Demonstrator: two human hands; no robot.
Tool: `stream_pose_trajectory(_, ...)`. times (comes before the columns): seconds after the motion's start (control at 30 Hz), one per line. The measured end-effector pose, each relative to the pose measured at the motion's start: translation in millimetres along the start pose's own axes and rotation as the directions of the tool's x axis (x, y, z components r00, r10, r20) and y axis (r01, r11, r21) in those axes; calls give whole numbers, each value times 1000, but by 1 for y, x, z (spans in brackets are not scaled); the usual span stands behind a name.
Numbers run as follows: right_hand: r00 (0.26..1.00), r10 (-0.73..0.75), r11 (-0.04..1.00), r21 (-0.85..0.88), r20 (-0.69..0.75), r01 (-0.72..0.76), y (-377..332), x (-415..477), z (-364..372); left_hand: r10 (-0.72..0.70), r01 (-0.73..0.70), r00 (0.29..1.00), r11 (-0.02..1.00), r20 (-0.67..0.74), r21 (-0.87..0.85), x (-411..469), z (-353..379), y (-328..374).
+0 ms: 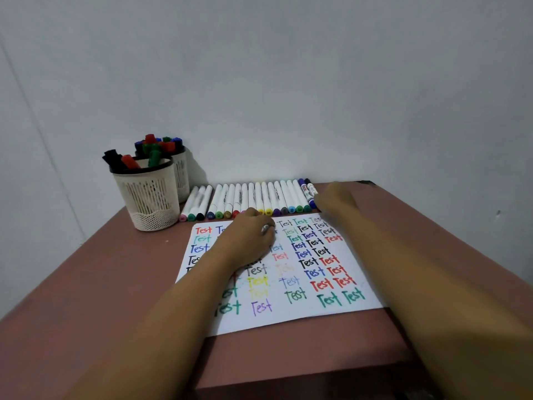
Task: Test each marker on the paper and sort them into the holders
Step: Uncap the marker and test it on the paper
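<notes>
A white paper point(277, 310) covered with the word "Test" in many colours lies on the brown table point(101, 284). Behind it runs a row of white markers point(248, 197) with coloured caps, ending at the right in a blue-capped marker point(310, 194). My left hand point(248, 238) rests palm down on the paper's top edge, fingers curled near the row, a ring on one finger. At the row's right end my right hand point(336, 199) reaches over the blue-capped marker; whether it grips it is hidden. Two beige mesh holders point(150, 194) with several markers stand at the back left.
The table stands in a corner against a pale wall point(288, 82). Its front edge point(302, 373) runs below the paper and its right edge slants away behind my right forearm.
</notes>
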State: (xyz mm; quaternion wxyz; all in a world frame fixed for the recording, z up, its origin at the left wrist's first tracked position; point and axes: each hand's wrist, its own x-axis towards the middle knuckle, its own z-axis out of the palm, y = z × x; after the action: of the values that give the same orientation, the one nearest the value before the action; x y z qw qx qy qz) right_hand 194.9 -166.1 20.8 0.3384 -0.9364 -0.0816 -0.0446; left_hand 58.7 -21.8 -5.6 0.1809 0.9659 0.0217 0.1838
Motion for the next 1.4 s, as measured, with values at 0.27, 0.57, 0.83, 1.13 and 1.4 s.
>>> stream_pose_trajectory(0.27,973,188,954,262,-131,-149,0,4,2,1,-1,1000,1000,-30,19,-3,1,-2)
stream_pose_trajectory(0.57,989,110,710,704,-102,-6,5,-52,-34,176,-168,944,984,-280,51,-2,-3,6)
stream_pose_trajectory(0.83,993,56,507,854,104,-118,21,-99,-33,243,-237,966,969,-90,73,-8,-7,18)
stream_pose_trajectory(1.13,931,-248,431,891,269,-143,17,-102,-19,233,-242,965,969,-124,-57,-16,-3,35)
stream_pose_trajectory(1.4,916,-318,350,928,244,-126,19,-98,-20,139,-159,977,980,-160,-119,-21,-6,37)
